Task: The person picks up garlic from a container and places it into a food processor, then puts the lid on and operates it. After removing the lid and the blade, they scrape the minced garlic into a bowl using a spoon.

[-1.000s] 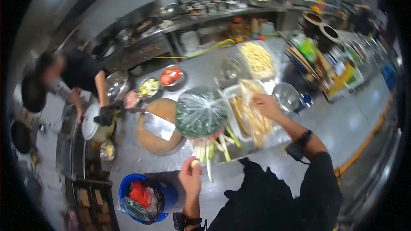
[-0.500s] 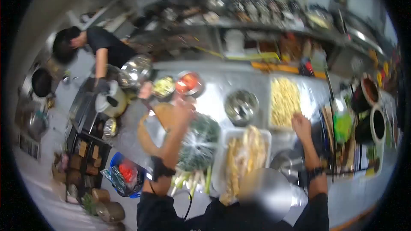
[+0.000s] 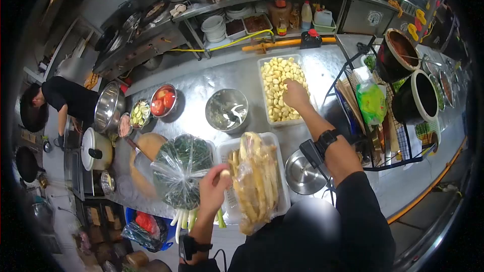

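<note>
My right hand reaches into a white tray of peeled garlic cloves. Its fingers are closed down among the cloves, so their tips are partly hidden. My left hand is pinched around a small pale piece, which looks like a garlic clove. Just right of that hand, a white basket holds long pale-yellow pieces in clear plastic. On its other side lies a clear bag of leafy greens. Beyond the basket stands a steel bowl with whitish bits or glints inside.
A cleaver lies on a round wooden board at left. Tomatoes, sliced vegetables and a lidded pot stand beyond. A black wire rack borders the right; a steel lid lies nearer. Another person works far left.
The view has swung to the right and sharpened. My right hand has gone from the tray's near edge into the garlic. My left hand has come back from the cutting board to beside the basket.
</note>
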### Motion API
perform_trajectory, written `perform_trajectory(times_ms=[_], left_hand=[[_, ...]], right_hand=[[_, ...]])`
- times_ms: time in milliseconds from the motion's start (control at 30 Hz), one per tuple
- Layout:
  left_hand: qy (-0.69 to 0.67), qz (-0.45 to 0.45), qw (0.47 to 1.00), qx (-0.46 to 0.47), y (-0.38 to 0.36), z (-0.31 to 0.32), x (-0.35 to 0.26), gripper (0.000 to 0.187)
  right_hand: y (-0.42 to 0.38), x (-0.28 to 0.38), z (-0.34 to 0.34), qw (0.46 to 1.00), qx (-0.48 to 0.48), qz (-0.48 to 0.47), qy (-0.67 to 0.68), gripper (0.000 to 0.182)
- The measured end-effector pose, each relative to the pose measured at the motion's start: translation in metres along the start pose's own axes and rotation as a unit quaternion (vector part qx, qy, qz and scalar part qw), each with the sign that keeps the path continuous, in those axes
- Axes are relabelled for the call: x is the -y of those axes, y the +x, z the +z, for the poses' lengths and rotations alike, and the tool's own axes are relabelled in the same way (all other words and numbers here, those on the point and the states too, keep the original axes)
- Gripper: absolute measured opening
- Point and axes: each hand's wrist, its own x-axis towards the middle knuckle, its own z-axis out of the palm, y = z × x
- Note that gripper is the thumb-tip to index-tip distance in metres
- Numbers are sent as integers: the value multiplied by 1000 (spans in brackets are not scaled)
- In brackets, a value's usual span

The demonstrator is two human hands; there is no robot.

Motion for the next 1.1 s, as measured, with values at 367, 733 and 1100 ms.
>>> perform_trajectory(times_ms=[367,733,1100], left_hand=[[-12,-60,996,-58,-62,-29,43,29],[-246,-83,965,44,-27,5,51,14],[-191,-142,971,-27,-57,-14,57,11]], right_hand=[[54,-17,71,960,-4,-254,-116,19],[29,-42,41,964,-78,-253,-27,17],[37,-47,30,987,-61,-146,26,20]])
